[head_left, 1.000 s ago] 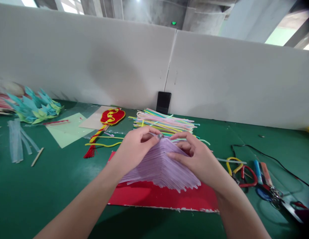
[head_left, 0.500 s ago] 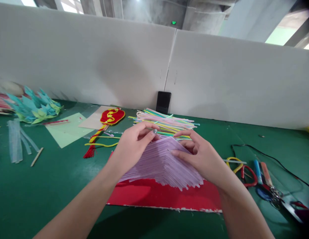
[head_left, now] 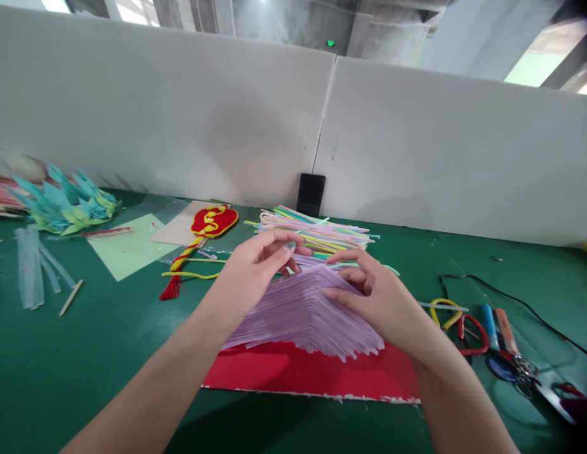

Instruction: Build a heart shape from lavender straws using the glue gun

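A V-shaped panel of purple pipe cleaners (head_left: 316, 315), laid side by side, is tilted over a red board (head_left: 321, 372). My right hand (head_left: 369, 284) grips its upper right edge, thumb on the front and fingers behind. At the upper left edge, my left hand (head_left: 265, 265) is closed, its thumb and index finger close together and the other fingers curled at the panel's top. The left palm and forearm cover part of the panel's left side. Just behind both hands lies a pile of coloured pipe cleaners (head_left: 316, 230).
A black phone (head_left: 311, 194) leans on the white partition (head_left: 180, 113). To the left are a red tasselled ornament (head_left: 215, 221), green paper (head_left: 127, 249) and a teal folded-paper piece (head_left: 66, 202). Scissors (head_left: 473, 334), pliers (head_left: 504, 334) and a black cable (head_left: 515, 302) lie right.
The panel's top has lowered slightly towards me. My left fingers have shifted a little at its upper edge, and my right hand has moved slightly left.
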Demonstrator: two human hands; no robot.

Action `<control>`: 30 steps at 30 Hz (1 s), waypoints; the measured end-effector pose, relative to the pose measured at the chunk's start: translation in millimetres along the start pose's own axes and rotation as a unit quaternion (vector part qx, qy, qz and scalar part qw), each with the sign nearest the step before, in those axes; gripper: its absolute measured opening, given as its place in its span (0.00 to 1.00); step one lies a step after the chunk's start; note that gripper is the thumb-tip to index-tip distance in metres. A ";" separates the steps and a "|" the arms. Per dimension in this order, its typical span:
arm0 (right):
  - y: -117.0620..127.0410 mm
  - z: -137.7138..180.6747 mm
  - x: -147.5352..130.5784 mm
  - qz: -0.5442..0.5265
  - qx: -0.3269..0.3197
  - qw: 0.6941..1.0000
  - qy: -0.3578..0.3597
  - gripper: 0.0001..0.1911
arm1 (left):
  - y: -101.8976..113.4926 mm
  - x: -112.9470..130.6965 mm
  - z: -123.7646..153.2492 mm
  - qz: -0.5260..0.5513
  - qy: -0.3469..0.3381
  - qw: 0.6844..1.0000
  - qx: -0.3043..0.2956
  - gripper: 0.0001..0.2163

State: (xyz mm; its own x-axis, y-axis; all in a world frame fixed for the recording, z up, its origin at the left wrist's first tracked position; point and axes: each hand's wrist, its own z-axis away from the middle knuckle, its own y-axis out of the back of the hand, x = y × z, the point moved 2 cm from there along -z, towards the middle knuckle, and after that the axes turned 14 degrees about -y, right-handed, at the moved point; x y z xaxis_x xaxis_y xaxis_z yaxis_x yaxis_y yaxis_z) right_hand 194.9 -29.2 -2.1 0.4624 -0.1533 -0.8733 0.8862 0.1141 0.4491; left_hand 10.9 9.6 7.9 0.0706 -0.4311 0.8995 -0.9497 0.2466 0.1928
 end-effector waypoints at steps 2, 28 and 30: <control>-0.6 0.2 0.2 0.000 -0.003 1.000 -0.002 0.16 | 0.2 -1.8 0.4 0.028 0.006 1.000 -0.002 0.07; -2.0 0.3 1.2 0.012 0.000 1.000 0.007 0.14 | -0.5 -12.6 0.0 0.052 0.063 0.996 0.038 0.03; -1.8 -0.1 1.5 0.012 0.000 1.000 0.008 0.14 | 0.0 -12.1 0.3 0.038 0.072 0.996 0.039 0.02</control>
State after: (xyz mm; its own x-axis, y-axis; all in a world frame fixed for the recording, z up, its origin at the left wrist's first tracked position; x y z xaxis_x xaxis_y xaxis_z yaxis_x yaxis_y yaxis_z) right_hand 193.9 -29.5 -4.3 0.4838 -0.1348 -0.8648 0.8743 0.1187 0.4706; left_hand 10.0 14.6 -3.2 0.0355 -0.2838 0.9582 -0.9746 0.2025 0.0960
